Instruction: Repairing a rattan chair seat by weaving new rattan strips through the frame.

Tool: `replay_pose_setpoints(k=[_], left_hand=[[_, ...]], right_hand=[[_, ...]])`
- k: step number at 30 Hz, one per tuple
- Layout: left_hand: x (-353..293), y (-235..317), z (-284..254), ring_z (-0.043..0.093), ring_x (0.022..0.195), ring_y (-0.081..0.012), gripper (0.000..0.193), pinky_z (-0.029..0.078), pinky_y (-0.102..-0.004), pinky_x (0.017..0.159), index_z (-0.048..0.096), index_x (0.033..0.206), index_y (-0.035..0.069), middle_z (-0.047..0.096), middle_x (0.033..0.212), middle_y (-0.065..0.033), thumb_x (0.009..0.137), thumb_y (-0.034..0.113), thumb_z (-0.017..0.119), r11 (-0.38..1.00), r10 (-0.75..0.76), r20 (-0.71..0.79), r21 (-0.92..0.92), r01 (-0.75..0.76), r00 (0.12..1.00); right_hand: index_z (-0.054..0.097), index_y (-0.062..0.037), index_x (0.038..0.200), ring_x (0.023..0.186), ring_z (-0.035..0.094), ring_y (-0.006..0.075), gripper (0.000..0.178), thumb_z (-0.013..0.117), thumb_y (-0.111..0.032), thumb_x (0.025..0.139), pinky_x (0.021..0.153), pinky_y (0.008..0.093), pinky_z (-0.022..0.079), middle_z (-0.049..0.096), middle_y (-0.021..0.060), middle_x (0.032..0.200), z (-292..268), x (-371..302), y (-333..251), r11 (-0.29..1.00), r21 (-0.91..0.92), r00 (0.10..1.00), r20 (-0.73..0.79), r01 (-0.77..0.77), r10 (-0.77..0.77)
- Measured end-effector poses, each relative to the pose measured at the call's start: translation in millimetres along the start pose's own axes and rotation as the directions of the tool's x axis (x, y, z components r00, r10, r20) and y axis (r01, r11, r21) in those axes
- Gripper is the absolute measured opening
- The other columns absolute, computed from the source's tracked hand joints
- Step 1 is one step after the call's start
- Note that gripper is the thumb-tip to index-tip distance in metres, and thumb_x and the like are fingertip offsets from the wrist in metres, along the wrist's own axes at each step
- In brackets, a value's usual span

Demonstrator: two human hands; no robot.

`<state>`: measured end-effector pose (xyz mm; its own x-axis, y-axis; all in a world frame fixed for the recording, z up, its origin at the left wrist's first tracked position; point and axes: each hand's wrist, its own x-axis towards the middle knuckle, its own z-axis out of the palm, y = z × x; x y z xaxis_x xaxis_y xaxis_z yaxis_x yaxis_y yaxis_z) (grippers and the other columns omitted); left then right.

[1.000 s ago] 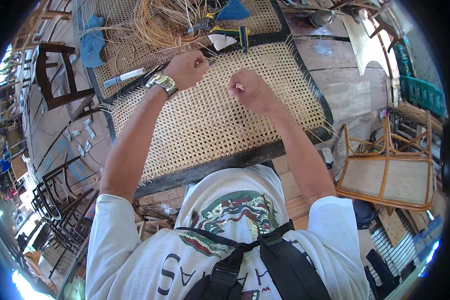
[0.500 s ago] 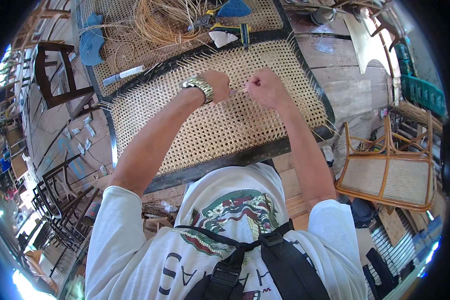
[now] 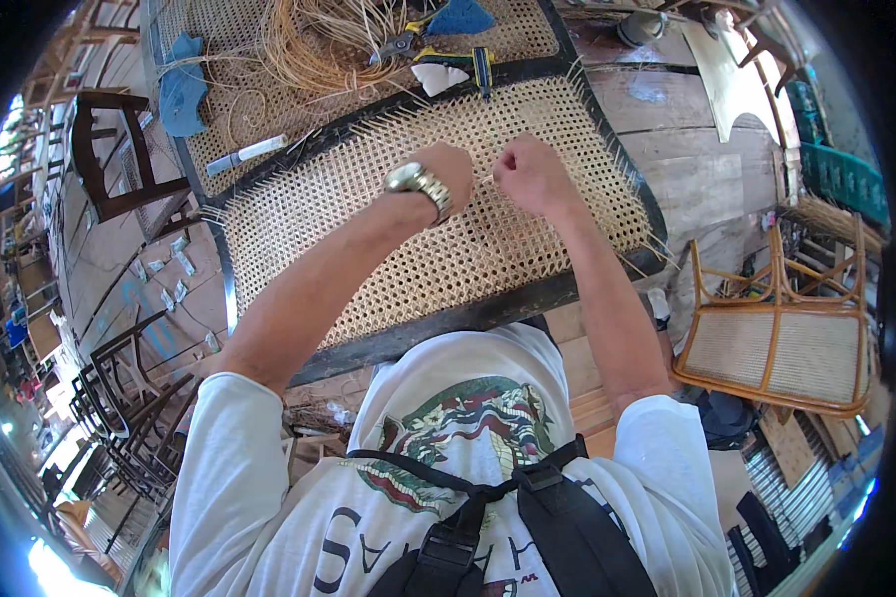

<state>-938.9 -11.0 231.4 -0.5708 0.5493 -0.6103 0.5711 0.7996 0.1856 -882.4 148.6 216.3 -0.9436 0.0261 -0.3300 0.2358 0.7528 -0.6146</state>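
Note:
A panel of woven cane mesh [image 3: 368,269] in a black wooden frame lies before me, with loose strand ends sticking out along its edges. Over the middle of the weave, my left hand [image 3: 446,171] is closed, its fingers turned under and mostly hidden; a metal watch [image 3: 418,187] is on that wrist. Close beside it on the right, my right hand [image 3: 530,177] is curled in a pinch. A thin cane strand [image 3: 485,180] shows faintly in the gap, running to the right hand's fingers. What the left fingers hold is hidden.
Beyond the panel lie a coil of cane strands [image 3: 314,50], pliers [image 3: 400,46], a yellow-and-black cutter [image 3: 483,72], a white marker [image 3: 247,155] and blue pieces [image 3: 182,88]. A dark chair frame [image 3: 119,149] stands left, a rattan seat [image 3: 775,343] right.
My left hand has moved slightly right, closer to my right hand, and its wrist has turned. The right hand stays in nearly the same place, still closed.

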Motion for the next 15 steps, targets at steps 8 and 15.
replay_pose_setpoints(k=[8,15], left_hand=[[-18.2,-17.3,31.5,0.068,0.082,-0.0383,0.026,0.052,-0.0496,0.075,0.069,0.094,0.005,0.07,0.085,-0.0205,0.094,0.029,0.058,0.938,-0.024,-0.215,-0.343,-0.052,0.976],[-8.3,-18.7,22.1,0.069,0.072,-0.0298,0.026,0.054,-0.0445,0.069,0.07,0.095,0.006,0.072,0.079,-0.0137,0.096,0.029,0.058,0.928,-0.122,-0.165,-0.369,0.054,0.979]], right_hand=[[0.072,-0.0066,0.088,0.097,0.063,0.0341,0.02,0.056,-0.019,0.086,0.086,0.0432,0.051,0.062,0.0159,0.106,10.1,6.0,5.5,0.996,-0.085,0.998,0.064,-0.022,0.027],[0.071,-0.0106,0.09,0.095,0.065,0.0306,0.017,0.059,-0.022,0.086,0.082,0.0435,0.052,0.067,0.0121,0.1,8.3,9.7,10.0,0.996,-0.083,0.994,0.096,-0.042,0.05]])
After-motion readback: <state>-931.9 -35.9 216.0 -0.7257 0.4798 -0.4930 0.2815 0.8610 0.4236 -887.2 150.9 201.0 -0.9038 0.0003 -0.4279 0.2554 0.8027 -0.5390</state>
